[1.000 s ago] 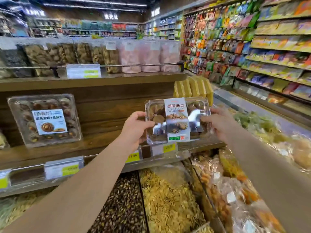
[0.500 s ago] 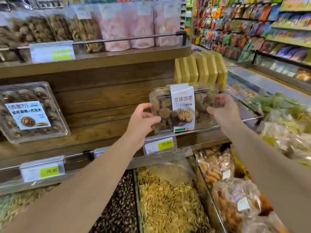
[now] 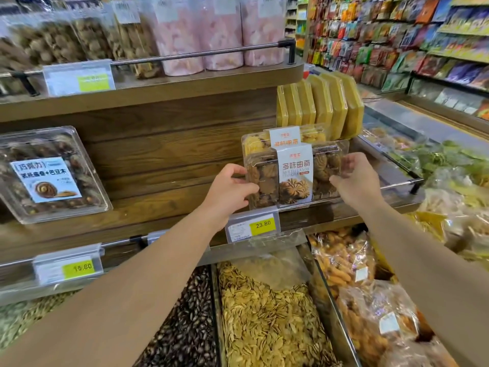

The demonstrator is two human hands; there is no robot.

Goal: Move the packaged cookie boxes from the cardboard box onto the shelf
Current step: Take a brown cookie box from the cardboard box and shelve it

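Observation:
A clear plastic cookie box [image 3: 295,176] with a white and orange label stands on edge on the wooden shelf [image 3: 164,207], above a 23.80 price tag. My left hand [image 3: 230,189] grips its left end and my right hand [image 3: 354,181] grips its right end. Directly behind it stands a second cookie box [image 3: 284,137] with paler cookies, mostly hidden. The cardboard box is out of view.
A larger clear tray of chocolate cookies [image 3: 50,173] leans on the shelf at the left. Yellow packs [image 3: 322,104] stand behind the cookie boxes. Open bins of seeds [image 3: 267,313] and bagged snacks [image 3: 365,287] lie below. A rail [image 3: 397,185] edges the shelf's right end.
Both hands have carried the cookie box forward and set it upright on the shelf in front of the second box. The camera has tilted down and moved closer.

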